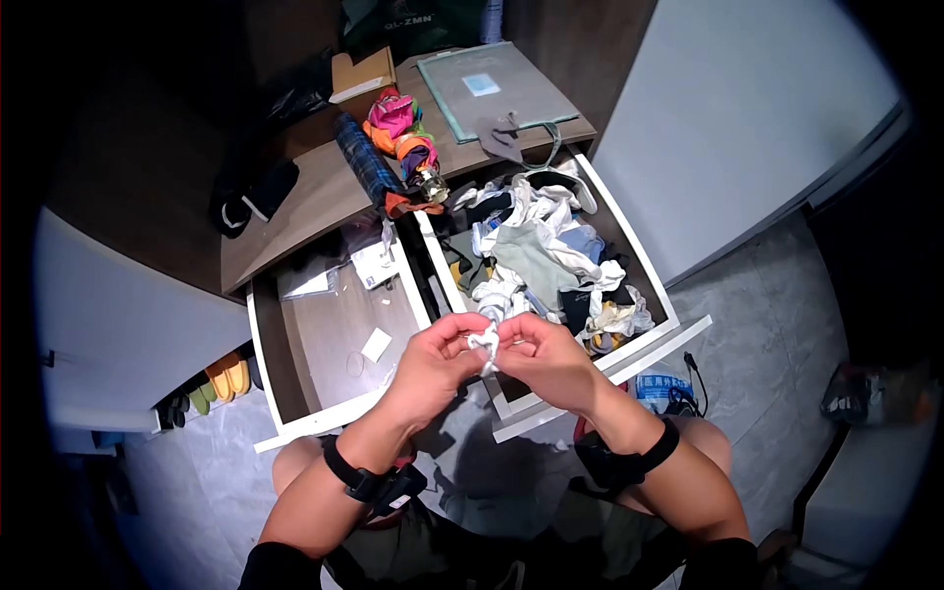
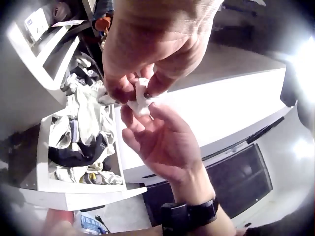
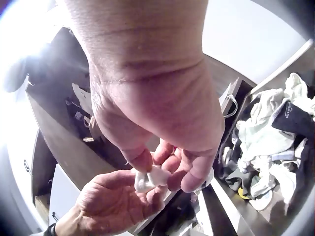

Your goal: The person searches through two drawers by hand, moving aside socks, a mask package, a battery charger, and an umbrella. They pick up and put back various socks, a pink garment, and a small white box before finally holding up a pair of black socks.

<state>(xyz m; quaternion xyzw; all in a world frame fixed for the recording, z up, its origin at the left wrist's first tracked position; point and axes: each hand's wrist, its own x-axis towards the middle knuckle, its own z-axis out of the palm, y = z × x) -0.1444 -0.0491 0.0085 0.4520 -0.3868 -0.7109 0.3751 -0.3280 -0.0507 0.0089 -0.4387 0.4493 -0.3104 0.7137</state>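
A small white cloth bundle is pinched between both hands, above the front of the right drawer. My left hand holds it from the left with thumb and fingers; my right hand pinches its other side. In the left wrist view the white cloth sits between the fingertips of the two hands. The right wrist view shows the cloth between thumbs and fingers, partly covered by them.
The right drawer is heaped with socks and clothes. Beside it, the left drawer contains papers and a white card. On the cabinet top lie a flat folder, a box and colourful cloth.
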